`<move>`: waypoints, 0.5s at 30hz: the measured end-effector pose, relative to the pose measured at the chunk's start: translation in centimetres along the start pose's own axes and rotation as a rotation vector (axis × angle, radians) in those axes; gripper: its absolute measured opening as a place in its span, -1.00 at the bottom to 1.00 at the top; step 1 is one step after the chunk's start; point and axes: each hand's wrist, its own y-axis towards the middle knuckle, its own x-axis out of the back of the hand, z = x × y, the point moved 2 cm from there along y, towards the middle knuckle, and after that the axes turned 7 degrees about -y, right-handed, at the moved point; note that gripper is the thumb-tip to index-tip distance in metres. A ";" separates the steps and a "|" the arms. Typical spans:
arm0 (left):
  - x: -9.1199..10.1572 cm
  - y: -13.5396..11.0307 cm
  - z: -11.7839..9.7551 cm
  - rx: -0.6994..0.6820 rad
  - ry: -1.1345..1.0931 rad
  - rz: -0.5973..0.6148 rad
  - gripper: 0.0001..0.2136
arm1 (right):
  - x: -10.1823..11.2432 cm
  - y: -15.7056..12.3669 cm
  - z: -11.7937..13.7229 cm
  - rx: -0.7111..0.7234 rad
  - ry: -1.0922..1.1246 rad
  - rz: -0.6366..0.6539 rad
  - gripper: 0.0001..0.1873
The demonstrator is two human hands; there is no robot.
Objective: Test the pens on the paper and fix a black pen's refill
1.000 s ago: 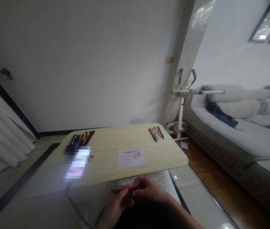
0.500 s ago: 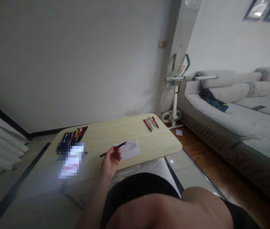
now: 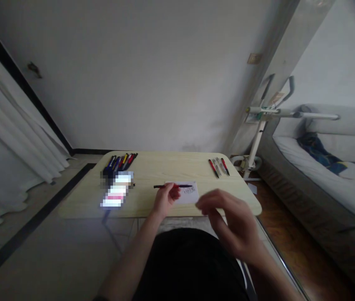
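My left hand (image 3: 164, 200) is grasping a pen (image 3: 183, 186) over the paper (image 3: 182, 200) on the table (image 3: 171, 167); my right hand (image 3: 235, 221) is hovering rightward of the paper, released, fingers loosely curving.

Table (image 3: 165, 165): pen cluster (image 3: 121, 161) near the far-left corner; pen row (image 3: 219, 167) near the far-right corner; paper sheet (image 3: 185, 197) toward the near edge, partly behind left hand (image 3: 166, 198) and held pen (image 3: 183, 185).

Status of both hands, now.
Left hand: closed, fingers holding a dark-and-red pen over the paper.
Right hand: open, fingers loosely curved, nothing visible in its grasp.
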 end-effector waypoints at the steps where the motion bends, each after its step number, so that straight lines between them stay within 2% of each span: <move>1: 0.0 -0.2 0.0 -0.004 0.019 0.008 -0.82 | -0.6 1.5 -1.7 -0.029 -0.059 -0.098 -0.82; 3: -0.1 -0.5 -0.1 -0.009 0.031 0.010 -0.82 | -1.8 3.3 -5.6 -0.143 -0.096 -0.265 -0.78; 4: -0.1 -0.6 -0.1 -0.010 0.025 0.006 -0.82 | -2.3 3.8 -7.5 -0.204 -0.074 -0.309 -0.73; 7: 0.1 -0.6 -0.2 -0.009 0.002 -0.006 -0.82 | -3.7 3.9 -12.0 -0.335 0.070 -0.305 -0.65; 10: 0.2 -0.7 -0.4 0.011 -0.008 -0.027 -0.82 | -4.9 3.7 -13.6 -0.375 0.191 -0.262 -0.63; 15: -0.1 -0.9 -0.3 -0.005 0.040 -0.033 -0.81 | -6.5 3.8 -14.2 -0.380 0.226 -0.293 -0.66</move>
